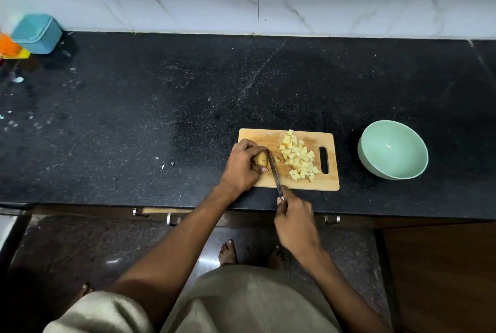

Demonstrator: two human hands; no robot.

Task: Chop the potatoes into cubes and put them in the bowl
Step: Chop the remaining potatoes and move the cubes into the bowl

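1. My left hand [243,167] grips the last yellow potato chunk [261,159] on the pale wooden chopping board [295,185], steadying it.
2. My right hand [295,222] clasps the steel knife [273,171], its blade against the chunk's right side.
3. The pile of pale potato cubes [299,158] lies right of the blade, near the empty mint-green bowl [393,150] further right.

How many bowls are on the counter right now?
1. The pale green bowl sits on the black counter, right of the cutting board and apart from it. No other bowl shows in this view.

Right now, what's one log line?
left hand holds potato | right hand cuts with knife | cubes on board | bowl empty
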